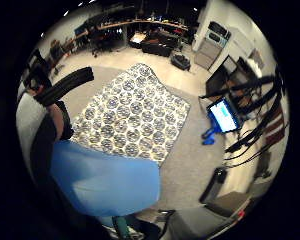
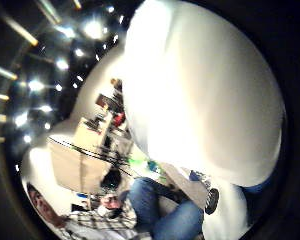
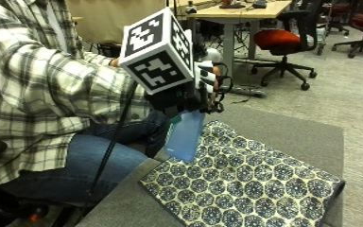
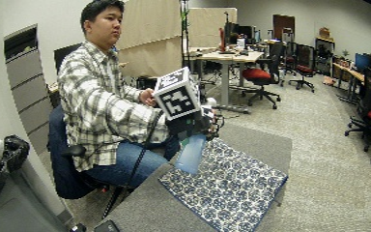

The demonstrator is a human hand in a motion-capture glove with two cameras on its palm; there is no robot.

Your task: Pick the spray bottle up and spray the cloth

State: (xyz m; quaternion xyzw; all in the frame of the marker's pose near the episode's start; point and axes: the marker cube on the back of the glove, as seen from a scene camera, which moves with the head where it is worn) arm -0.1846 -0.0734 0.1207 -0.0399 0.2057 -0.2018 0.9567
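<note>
My gloved right hand [image 3: 187, 97] grips a spray bottle with a translucent blue body [image 3: 185, 136] and a white head, holding it in the air above the near edge of the table. The bottle hangs over the corner of a patterned blue-and-white cloth [image 3: 251, 184] spread flat on the grey table [image 3: 295, 132]. In the little finger side palm view the blue bottle body [image 1: 107, 182] fills the near side, with the cloth [image 1: 135, 115] below it. In the thumb side palm view the bottle's white head [image 2: 200, 95] fills most of the picture. The wide outside view shows the bottle [image 4: 191, 153] over the cloth [image 4: 227, 186].
The person sits on a chair at the table's near-left side, the bare hand by the lap. A red office chair [image 3: 288, 40] and desks stand behind the table. A small dark object [image 4: 110, 226] lies at the table's near corner. The cloth covers much of the tabletop.
</note>
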